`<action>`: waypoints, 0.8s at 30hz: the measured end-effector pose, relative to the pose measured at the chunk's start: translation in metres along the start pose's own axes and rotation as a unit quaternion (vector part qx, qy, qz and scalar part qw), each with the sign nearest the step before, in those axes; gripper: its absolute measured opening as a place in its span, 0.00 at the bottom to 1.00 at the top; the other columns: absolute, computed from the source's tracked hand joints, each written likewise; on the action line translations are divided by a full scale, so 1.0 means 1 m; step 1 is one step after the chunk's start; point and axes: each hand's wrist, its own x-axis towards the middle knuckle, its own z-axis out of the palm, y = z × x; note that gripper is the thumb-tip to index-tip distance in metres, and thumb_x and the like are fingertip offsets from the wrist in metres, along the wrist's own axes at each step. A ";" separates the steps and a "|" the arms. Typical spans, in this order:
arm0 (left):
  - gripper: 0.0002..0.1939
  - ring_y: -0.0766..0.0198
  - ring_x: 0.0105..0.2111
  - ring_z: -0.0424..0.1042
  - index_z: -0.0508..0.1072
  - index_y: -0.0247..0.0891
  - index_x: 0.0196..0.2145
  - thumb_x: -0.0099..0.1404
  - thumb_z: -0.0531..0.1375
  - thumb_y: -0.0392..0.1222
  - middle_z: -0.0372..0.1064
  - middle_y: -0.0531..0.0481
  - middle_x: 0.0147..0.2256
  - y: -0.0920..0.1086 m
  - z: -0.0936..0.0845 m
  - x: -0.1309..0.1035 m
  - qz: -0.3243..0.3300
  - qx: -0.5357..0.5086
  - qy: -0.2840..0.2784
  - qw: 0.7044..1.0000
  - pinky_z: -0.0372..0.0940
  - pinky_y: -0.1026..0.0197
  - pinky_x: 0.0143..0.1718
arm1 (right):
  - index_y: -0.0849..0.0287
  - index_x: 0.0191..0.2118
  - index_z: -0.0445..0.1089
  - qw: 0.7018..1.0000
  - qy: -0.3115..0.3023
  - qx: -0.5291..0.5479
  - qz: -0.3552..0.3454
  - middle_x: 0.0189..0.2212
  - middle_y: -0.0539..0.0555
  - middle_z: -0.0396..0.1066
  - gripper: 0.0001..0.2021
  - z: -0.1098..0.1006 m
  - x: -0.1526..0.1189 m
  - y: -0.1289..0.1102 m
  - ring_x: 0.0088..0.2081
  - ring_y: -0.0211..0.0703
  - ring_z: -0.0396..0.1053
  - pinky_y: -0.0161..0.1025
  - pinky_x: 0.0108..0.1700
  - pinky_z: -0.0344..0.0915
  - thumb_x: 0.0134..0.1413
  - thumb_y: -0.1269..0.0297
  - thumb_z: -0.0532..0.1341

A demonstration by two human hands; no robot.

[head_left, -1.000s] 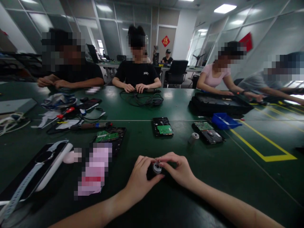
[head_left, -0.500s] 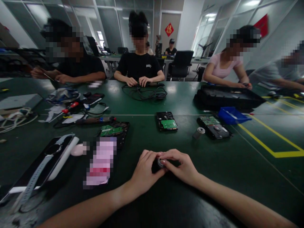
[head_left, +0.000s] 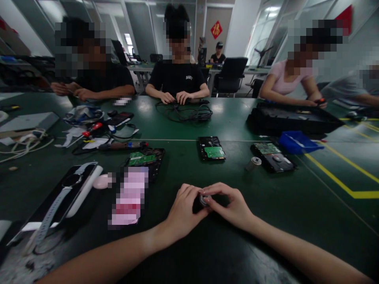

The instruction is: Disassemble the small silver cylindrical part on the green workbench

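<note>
At the front middle of the table, my left hand (head_left: pixel 184 210) and my right hand (head_left: pixel 232 202) meet around a small round metal part (head_left: pixel 204 200). Both are closed on it with thumbs and fingertips, which cover much of its edge. Beyond my right hand sits a similar silver metal cylinder (head_left: pixel 255 162). A hard drive with a green circuit board (head_left: pixel 213 153) lies straight ahead of my hands. To its right is a second hard drive (head_left: pixel 278 159), and a third hard drive (head_left: pixel 158 157) lies to the left, partly behind a pink phone-shaped thing (head_left: pixel 130 195).
On the left are a watch (head_left: pixel 72 180), an electric screwdriver (head_left: pixel 122 146), a red-handled screwdriver (head_left: pixel 96 127) and cables. A blue bin (head_left: pixel 299 142) and a large black casing (head_left: pixel 293 118) stand at the right. Several people work across the green table (head_left: pixel 177 132).
The camera view has shifted a little, so the table's things appear farther right and slightly higher. My hands keep the same grip on the round metal part.
</note>
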 end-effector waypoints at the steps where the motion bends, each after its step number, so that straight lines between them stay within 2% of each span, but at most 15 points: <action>1: 0.14 0.55 0.43 0.63 0.69 0.38 0.42 0.58 0.65 0.38 0.69 0.48 0.40 0.000 0.000 0.000 0.000 0.000 0.000 1.000 0.63 0.52 0.44 | 0.55 0.41 0.73 1.000 -0.003 0.003 0.000 0.39 0.53 0.76 0.09 0.000 0.000 0.000 0.42 0.42 0.74 0.41 0.46 0.71 0.53 0.70 0.64; 5: 0.13 0.54 0.43 0.63 0.69 0.39 0.41 0.58 0.65 0.38 0.69 0.48 0.39 0.000 0.000 -0.001 -0.004 0.002 -0.001 1.000 0.63 0.52 0.44 | 0.55 0.43 0.72 1.000 -0.008 0.019 -0.013 0.40 0.54 0.75 0.12 -0.001 -0.002 -0.001 0.43 0.44 0.73 0.43 0.47 0.70 0.52 0.72 0.64; 10: 0.13 0.54 0.43 0.63 0.70 0.39 0.42 0.59 0.65 0.41 0.69 0.48 0.40 0.002 -0.002 0.000 -0.003 -0.002 -0.006 1.000 0.63 0.52 0.44 | 0.55 0.41 0.72 0.999 0.005 0.031 -0.029 0.39 0.54 0.75 0.11 0.000 -0.003 0.002 0.42 0.44 0.73 0.44 0.47 0.70 0.51 0.74 0.64; 18: 0.13 0.54 0.43 0.64 0.70 0.40 0.42 0.59 0.65 0.41 0.69 0.48 0.40 0.004 -0.004 0.000 -0.007 -0.003 -0.009 1.000 0.63 0.52 0.44 | 0.56 0.35 0.71 0.998 0.056 -0.003 0.011 0.31 0.50 0.74 0.06 0.003 -0.001 0.002 0.34 0.39 0.73 0.38 0.38 0.70 0.49 0.69 0.67; 24: 0.14 0.54 0.43 0.64 0.69 0.40 0.42 0.59 0.65 0.43 0.70 0.48 0.40 0.003 -0.003 0.000 0.005 -0.001 0.001 1.000 0.63 0.52 0.44 | 0.57 0.35 0.71 0.998 0.068 -0.003 0.011 0.31 0.52 0.75 0.05 0.003 -0.001 -0.002 0.35 0.41 0.74 0.40 0.39 0.71 0.50 0.68 0.66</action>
